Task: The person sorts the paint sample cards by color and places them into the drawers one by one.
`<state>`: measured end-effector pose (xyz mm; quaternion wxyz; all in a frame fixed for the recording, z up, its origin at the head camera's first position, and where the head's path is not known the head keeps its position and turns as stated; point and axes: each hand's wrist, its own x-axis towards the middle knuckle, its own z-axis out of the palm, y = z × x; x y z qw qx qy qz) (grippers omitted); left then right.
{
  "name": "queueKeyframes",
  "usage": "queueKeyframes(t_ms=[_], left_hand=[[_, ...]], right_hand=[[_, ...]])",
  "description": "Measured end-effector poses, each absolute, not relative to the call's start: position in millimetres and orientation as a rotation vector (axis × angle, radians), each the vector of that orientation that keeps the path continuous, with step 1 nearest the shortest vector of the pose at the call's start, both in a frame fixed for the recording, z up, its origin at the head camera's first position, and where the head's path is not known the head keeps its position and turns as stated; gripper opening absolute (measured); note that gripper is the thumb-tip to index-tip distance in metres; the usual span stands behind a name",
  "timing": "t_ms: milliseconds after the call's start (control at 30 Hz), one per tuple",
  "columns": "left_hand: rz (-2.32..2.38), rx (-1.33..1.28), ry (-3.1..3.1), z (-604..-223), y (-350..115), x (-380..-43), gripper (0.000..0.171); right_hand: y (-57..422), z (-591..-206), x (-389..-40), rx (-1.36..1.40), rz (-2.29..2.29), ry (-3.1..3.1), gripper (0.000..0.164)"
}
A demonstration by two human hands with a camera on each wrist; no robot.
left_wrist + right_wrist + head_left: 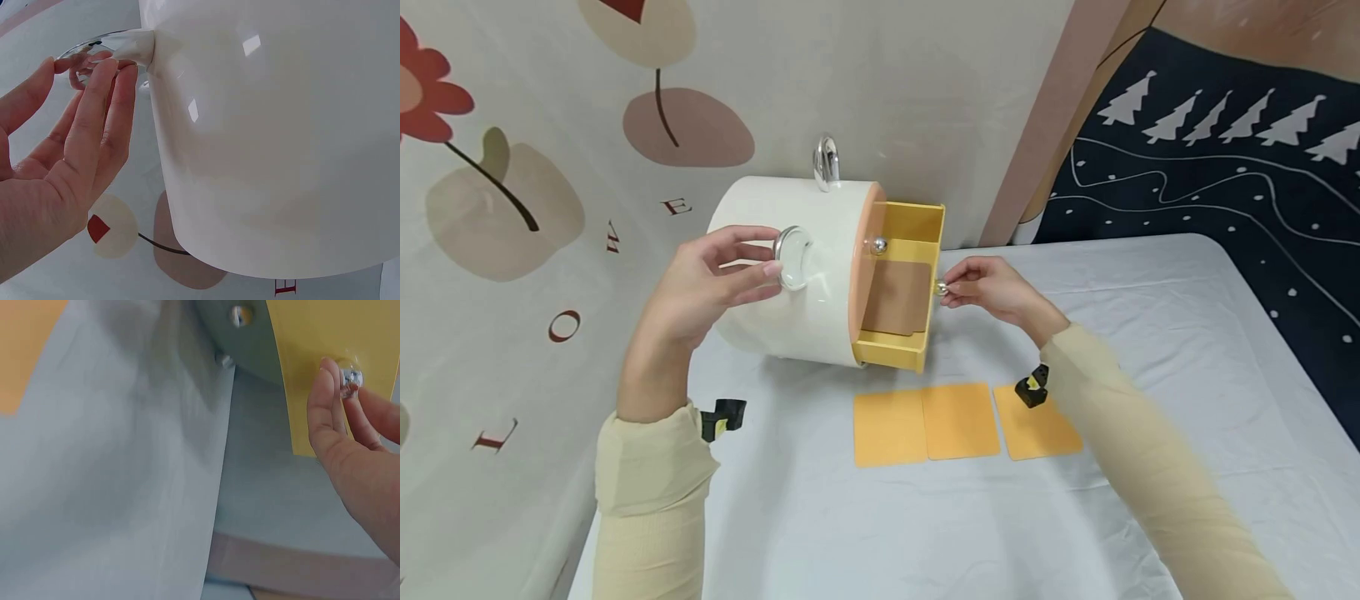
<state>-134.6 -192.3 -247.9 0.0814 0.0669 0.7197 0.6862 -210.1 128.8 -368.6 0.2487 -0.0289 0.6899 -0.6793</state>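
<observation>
A white cylinder-shaped box (760, 325) with a peach front (857, 308) lies on its side, two silver loop handles on its upper surface. My left hand (707, 271) holds the nearer loop handle (131, 45) between thumb and fingertips. From the front a yellow drawer (887, 352) stands pulled out, brown cards (895, 296) lying flat inside. My right hand (992, 290) pinches the drawer's small silver knob (351, 376) with thumb and fingers. The farther loop handle (826, 161) is untouched.
Three orange cards (889, 429) lie in a row on the white-covered table (820, 533), just in front of the box. Another silver knob (878, 246) sits on the peach front, above the drawer. A patterned curtain (917, 100) hangs close behind the box.
</observation>
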Motion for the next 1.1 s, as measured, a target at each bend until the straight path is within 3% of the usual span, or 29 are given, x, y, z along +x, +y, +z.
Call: queueKeyframes(t_ms=[567,900,1100], left_hand=[[2.046,0.188,2.146,-247.7,-191.4,-135.3,0.034],[2.058,0.186,2.138,-248.7,-193.0,-135.4,0.033],[2.055,0.175,2.139,-249.6,-193.0,-136.1,0.034]], right_hand=[[57.4,-374.2,-217.4,-0.039,-1.980,1.897,0.004],[55.2,-379.5,-217.9,-0.074,-1.868,1.912,0.009],[59.0,-407.1,-219.1,-0.091,-1.714,1.989,0.024]])
